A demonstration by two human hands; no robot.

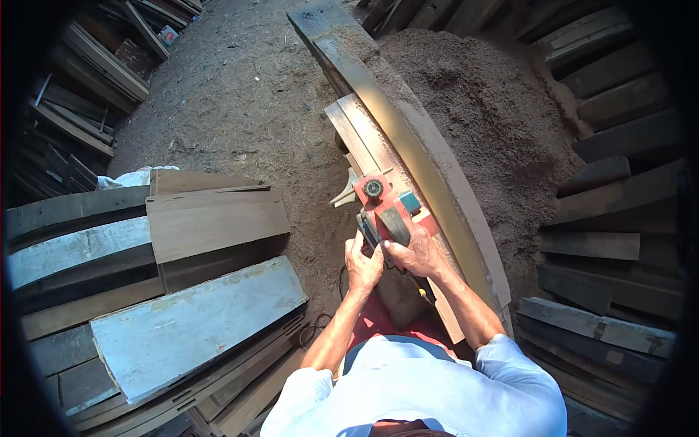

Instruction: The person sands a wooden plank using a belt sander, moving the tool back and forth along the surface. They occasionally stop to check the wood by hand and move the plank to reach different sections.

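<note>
Red-bodied power planer with a round black knob (378,206), positioned over a long, pale-brown wooden board (354,136), beside a long, thick wooden beam (419,162). The right hand (416,252) is closed around the planer's rear handle; the left hand (365,268) has its fingers bent against the dark side part, whether pinching it cannot be told. Brown heaped shavings (488,102) lie right of the beam.

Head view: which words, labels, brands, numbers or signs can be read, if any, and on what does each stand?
No text can be read.
Red planer: any marking is too small or blurred.
Small red-and-blue object, upper left: likewise too small.
</note>
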